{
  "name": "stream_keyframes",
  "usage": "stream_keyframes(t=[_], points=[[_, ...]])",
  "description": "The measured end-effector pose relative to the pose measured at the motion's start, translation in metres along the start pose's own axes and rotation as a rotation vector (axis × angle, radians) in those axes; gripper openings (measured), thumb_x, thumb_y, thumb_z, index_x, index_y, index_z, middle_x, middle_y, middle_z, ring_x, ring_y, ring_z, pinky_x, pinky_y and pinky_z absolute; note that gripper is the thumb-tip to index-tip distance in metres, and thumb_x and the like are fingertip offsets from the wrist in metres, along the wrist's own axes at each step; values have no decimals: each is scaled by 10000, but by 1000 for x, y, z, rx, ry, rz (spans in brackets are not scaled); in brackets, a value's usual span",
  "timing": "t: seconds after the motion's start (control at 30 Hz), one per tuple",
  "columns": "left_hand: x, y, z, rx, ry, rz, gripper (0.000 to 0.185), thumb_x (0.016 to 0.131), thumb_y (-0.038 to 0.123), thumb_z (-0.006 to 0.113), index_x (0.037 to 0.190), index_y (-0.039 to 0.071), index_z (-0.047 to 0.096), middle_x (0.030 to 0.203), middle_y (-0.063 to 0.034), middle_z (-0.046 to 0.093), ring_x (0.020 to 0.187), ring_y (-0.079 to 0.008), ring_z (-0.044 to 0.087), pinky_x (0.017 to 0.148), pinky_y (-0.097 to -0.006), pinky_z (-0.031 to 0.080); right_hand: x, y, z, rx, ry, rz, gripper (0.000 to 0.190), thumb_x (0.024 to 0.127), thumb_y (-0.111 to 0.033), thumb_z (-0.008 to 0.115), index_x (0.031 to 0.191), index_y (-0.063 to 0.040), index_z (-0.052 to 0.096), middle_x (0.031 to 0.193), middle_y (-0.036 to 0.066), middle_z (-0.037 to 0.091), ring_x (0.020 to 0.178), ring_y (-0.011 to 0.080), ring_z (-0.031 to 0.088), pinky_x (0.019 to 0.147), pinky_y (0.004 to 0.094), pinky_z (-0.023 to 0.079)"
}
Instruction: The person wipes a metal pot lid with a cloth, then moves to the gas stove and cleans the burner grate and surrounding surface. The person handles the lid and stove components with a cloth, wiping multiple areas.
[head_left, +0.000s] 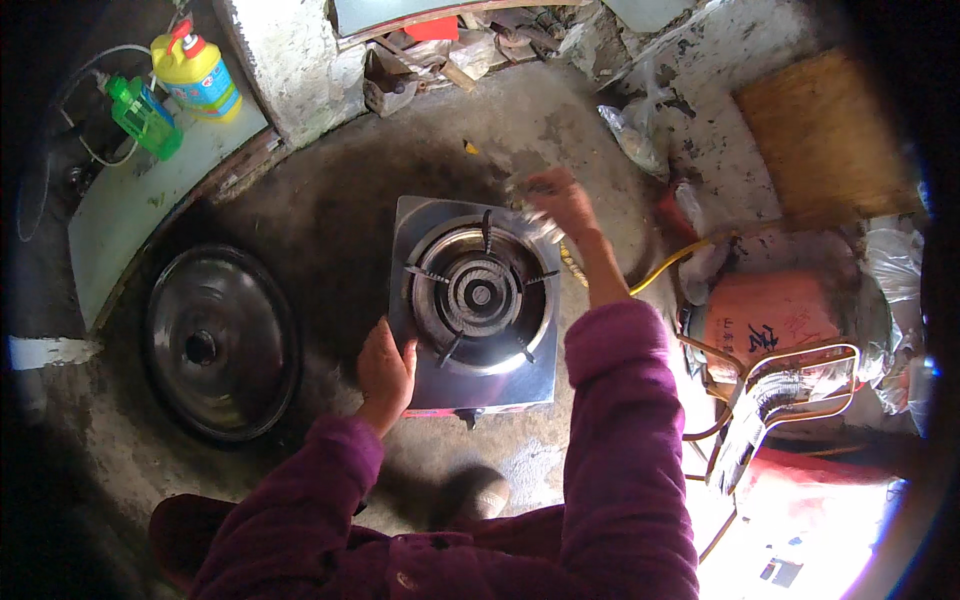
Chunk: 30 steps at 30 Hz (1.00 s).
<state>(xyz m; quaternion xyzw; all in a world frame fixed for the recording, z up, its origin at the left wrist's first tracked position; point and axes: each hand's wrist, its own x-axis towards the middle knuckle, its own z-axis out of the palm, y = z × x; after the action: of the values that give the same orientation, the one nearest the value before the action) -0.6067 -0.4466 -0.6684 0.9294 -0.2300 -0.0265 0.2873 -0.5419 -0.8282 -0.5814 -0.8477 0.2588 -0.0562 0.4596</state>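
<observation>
A single-burner gas stove (481, 390) with a stainless steel top and several pan-support prongs stands on the concrete floor before me. My left hand (388, 373) rests against the stove's left edge near its front corner, fingers together and thumb at the rim. Over the back right corner is my right hand (559, 199), blurred, its fingers closed around a crumpled, whitish shiny thing (541, 223) that I cannot make out clearly. The control knob (470, 418) sits at the stove's front. Behind my right wrist, a yellow gas hose (671, 260) runs off to the right.
A large round metal lid (247, 345) lies left of the stove. Yellow (196, 79) and green (146, 120) plastic bottles stand on a board at the upper left. To the right are a metal-framed folding chair (802, 360), a red container (765, 315) bearing writing, and a plastic bag (637, 135).
</observation>
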Motion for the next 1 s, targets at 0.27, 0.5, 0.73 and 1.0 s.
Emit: stream_keyframes(t=[0.27, 0.5, 0.73, 1.0], points=[[0, 4, -7, -14, -38, -18, 624, 892, 310, 633, 1338, -56, 395, 1179, -240, 562, 1040, -401, 566, 867, -461, 470, -9, 34, 21, -429, -198, -382, 318, 729, -167, 732, 1041, -220, 703, 1130, 83, 550, 1133, 304, 517, 974, 386, 442], [1, 8, -11, 19, -28, -13, 587, 896, 288, 620, 1330, -44, 407, 1161, -235, 567, 1022, -409, 572, 861, -470, 466, -9, 52, -3, -547, -303, -296, 357, 702, -145, 744, 1036, -268, 707, 1203, 90, 509, 1151, 318, 499, 983, 399, 433], [3, 10, -14, 14, -34, -4, 583, 894, 295, 629, 1322, -32, 406, 1122, -214, 574, 991, -390, 579, 824, -464, 476, -30, 82, -41, -421, -232, -364, 278, 729, -113, 710, 994, -200, 719, 1141, 106, 539, 1108, 331, 524, 929, 401, 459], [3, 6, -7, -17, 32, 27, 577, 885, 277, 641, 1316, -38, 422, 1137, -222, 574, 1023, -398, 568, 857, -465, 470, -41, 105, -113, -844, -199, 103, 257, 761, -195, 694, 998, -98, 717, 924, 119, 669, 879, 227, 657, 736, 362, 520]])
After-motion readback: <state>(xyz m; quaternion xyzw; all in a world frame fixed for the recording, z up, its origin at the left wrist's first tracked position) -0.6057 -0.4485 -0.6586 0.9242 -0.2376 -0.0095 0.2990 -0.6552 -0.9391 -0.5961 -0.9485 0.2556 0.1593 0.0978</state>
